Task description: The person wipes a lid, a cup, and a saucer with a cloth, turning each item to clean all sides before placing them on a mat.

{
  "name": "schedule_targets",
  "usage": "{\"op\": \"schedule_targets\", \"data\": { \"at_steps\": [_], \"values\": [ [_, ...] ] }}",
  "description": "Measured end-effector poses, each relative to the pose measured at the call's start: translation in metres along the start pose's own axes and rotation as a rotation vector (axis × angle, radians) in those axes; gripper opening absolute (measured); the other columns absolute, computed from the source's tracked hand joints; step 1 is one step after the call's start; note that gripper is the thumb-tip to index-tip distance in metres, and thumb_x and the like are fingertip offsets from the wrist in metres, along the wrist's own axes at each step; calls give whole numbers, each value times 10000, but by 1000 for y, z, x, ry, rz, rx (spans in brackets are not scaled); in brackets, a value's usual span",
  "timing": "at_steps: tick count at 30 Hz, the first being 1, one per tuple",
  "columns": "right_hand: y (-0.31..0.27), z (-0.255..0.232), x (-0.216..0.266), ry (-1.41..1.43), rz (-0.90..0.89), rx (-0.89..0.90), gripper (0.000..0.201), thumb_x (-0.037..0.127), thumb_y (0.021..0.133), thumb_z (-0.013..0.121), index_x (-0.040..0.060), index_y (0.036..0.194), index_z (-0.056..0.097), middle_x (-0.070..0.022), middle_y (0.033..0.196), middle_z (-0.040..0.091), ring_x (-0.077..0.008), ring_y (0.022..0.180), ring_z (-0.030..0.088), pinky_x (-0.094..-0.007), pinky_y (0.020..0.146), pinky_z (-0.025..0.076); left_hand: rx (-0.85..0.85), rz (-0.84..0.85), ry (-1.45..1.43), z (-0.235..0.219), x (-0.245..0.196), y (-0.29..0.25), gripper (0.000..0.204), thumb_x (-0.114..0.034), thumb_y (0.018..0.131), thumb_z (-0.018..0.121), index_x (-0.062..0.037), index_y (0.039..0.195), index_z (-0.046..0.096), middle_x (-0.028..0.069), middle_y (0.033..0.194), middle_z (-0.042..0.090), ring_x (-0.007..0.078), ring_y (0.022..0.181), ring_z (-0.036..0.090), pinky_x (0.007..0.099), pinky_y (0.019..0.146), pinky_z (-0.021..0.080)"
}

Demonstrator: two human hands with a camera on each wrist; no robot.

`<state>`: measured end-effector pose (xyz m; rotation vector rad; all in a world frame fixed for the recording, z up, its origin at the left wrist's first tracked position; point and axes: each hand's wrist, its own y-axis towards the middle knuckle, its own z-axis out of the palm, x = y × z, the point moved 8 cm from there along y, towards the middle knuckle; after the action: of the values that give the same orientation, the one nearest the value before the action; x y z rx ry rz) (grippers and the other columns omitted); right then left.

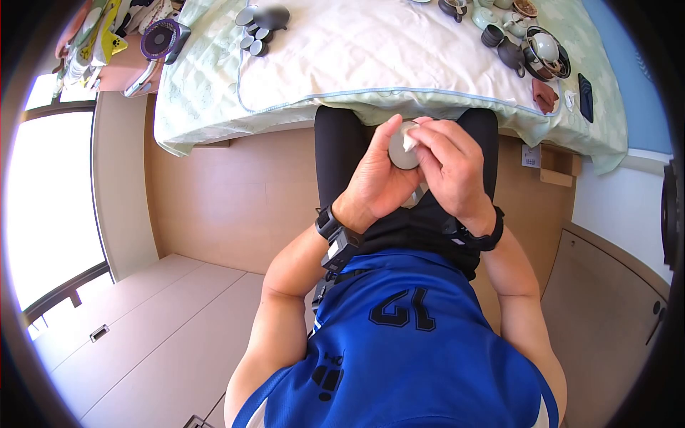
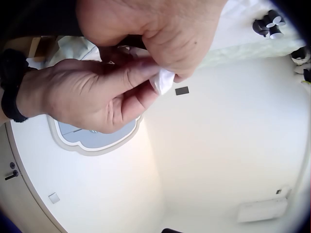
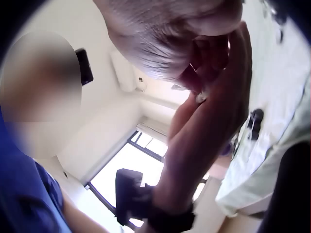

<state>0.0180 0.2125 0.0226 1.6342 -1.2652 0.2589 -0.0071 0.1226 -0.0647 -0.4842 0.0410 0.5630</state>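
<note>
In the head view, my left hand [image 1: 372,182] holds a small round grey cup [image 1: 401,157] above the lap, its thumb along the near side and the other fingers mostly hidden. My right hand [image 1: 453,160] pinches a crumpled white tissue [image 1: 409,138] against the cup's round face. Between the two hands, the tissue [image 2: 164,81] also shows in the left wrist view, where the left hand [image 2: 170,34] hides the cup. Dark shadow covers most of the grip in the right wrist view, below the right hand [image 3: 160,39].
Ahead is a bed with a pale quilted cover [image 1: 300,78]. Several dark cups [image 1: 258,47] lie at its far left. Teapots and bowls [image 1: 510,50] crowd the right side, near a brown cloth [image 1: 544,96] and a phone [image 1: 586,98]. A purple fan [image 1: 160,38] stands left.
</note>
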Motion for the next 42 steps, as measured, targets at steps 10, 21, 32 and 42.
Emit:
{"op": "schedule_targets", "data": {
  "at_steps": [10, 21, 32, 42],
  "values": [
    [-1, -12, -1, -225, -59, -19, 261, -74, 774, 766, 8, 1019, 726, -98, 962, 702, -318, 850, 681, -410, 730, 564, -37, -3, 30, -6, 5, 2, 490, -489, 1105, 512, -61, 1321, 613, 130, 1431, 633, 250, 1364, 570, 434, 1218, 417],
    [-8, 3, -4, -44, 44, 14, 221, -98, 854, 722, -19, 1061, 727, -163, 995, 726, -347, 873, 695, -414, 766, 567, -38, -53, 239, -23, 20, 3, 519, -585, 1108, 447, -123, 1245, 639, 60, 1231, 686, 202, 1166, 655, 422, 1022, 542],
    [-12, -2, -5, -13, 97, 1, 254, -112, 855, 709, -30, 1096, 711, -162, 1037, 713, -330, 905, 700, -384, 777, 568, 232, 14, 142, -36, 9, -1, 348, -302, 1152, 425, -76, 1288, 652, 23, 1195, 701, 147, 1100, 650, 366, 906, 550],
    [-29, 16, -41, 419, 449, 89, 160, -42, 947, 722, -33, 1107, 711, -64, 1004, 724, -118, 906, 690, -272, 770, 545, 2, 150, 183, -56, -30, -7, 204, -146, 1091, 619, -18, 1229, 697, 76, 1119, 755, 168, 973, 735, 336, 911, 606]
  ]
}}
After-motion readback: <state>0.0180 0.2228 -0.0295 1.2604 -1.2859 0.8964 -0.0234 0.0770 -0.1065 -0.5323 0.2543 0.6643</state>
